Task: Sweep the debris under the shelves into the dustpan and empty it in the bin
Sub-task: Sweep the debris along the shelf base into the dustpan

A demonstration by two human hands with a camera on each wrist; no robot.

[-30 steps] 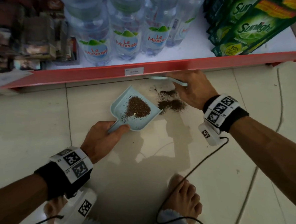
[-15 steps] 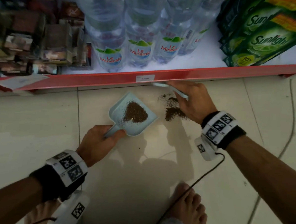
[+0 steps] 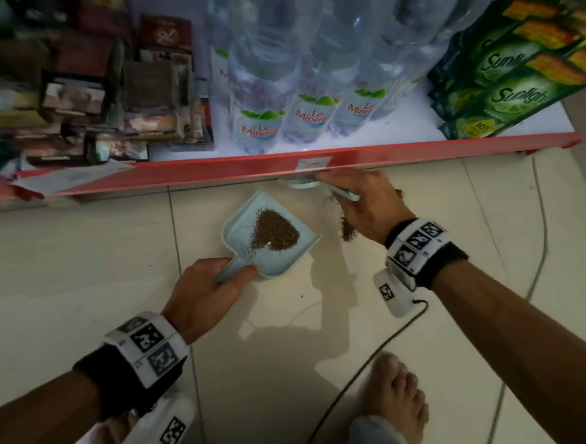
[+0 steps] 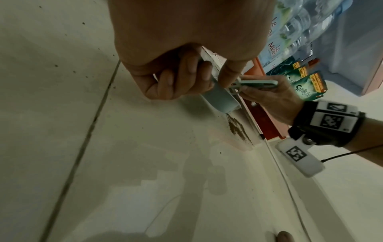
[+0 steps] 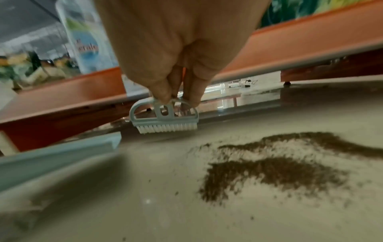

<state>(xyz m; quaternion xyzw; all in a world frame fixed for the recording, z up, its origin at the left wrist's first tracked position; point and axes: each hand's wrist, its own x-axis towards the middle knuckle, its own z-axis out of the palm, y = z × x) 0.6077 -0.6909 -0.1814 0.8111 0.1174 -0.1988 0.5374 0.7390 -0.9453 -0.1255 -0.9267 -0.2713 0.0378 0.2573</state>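
Note:
A pale blue dustpan (image 3: pixel 246 226) lies on the tiled floor in front of the red shelf edge (image 3: pixel 392 152), with a heap of brown debris (image 3: pixel 275 234) in it. My left hand (image 3: pixel 208 288) grips its short handle (image 4: pixel 219 98). My right hand (image 3: pixel 365 202) pinches a small pale blue hand brush (image 5: pixel 164 118) by its top loop, white bristles down, right at the gap under the shelf. Loose brown debris (image 5: pixel 269 172) lies on the floor near the brush, to the right of the pan; in the head view my right hand hides most of that debris (image 3: pixel 346 232).
The bottom shelf holds water bottles (image 3: pixel 260 123), green detergent pouches (image 3: pixel 505 87) and dark boxes (image 3: pixel 86 99). A black cable (image 3: pixel 354 373) runs across the floor by my bare foot (image 3: pixel 394 396). No bin is in view.
My right hand has carried the brush back toward the shelf gap and now covers more of the loose debris. The dustpan and my left hand have hardly moved.

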